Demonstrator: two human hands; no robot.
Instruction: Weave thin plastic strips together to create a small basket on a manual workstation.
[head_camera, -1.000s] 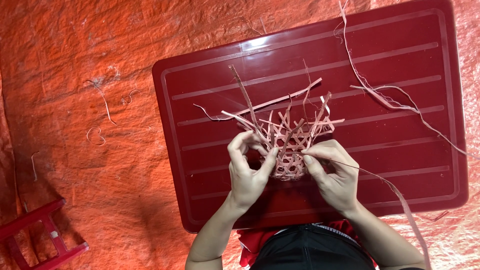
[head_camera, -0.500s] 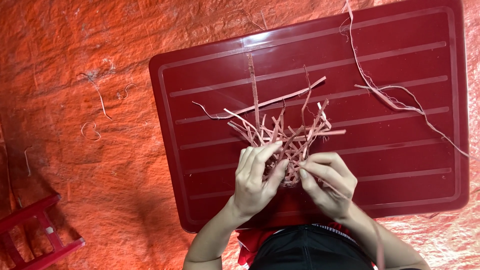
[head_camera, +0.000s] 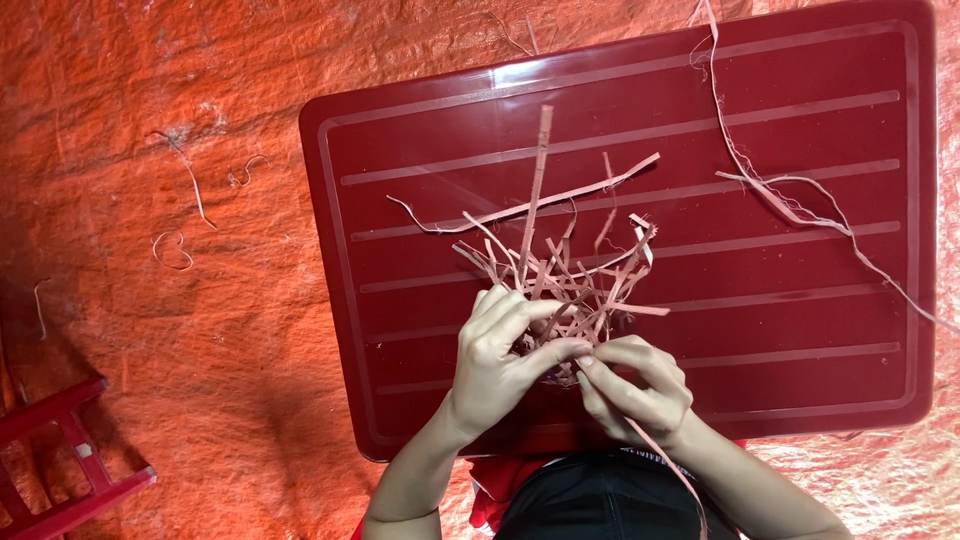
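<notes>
A small woven piece of thin strips (head_camera: 575, 285) rests on a dark red plastic table (head_camera: 420, 170), with loose strip ends fanning up and out from it. My left hand (head_camera: 497, 365) curls over its near left side and grips it. My right hand (head_camera: 635, 385) pinches strips at its near edge, fingertips touching those of the left hand. One long strip (head_camera: 668, 470) trails from the right hand down toward my body. The near part of the weave is hidden by my fingers.
A long frayed strip (head_camera: 790, 200) lies across the table's right side. Short strip scraps (head_camera: 185, 215) lie on the orange sheet (head_camera: 150, 100) left of the table. A red stool frame (head_camera: 60, 470) shows at the bottom left.
The woven piece has been pulled nearer to me and bunched between my hands. Both hands have closed together over its near edge. The long strip on the right has come in.
</notes>
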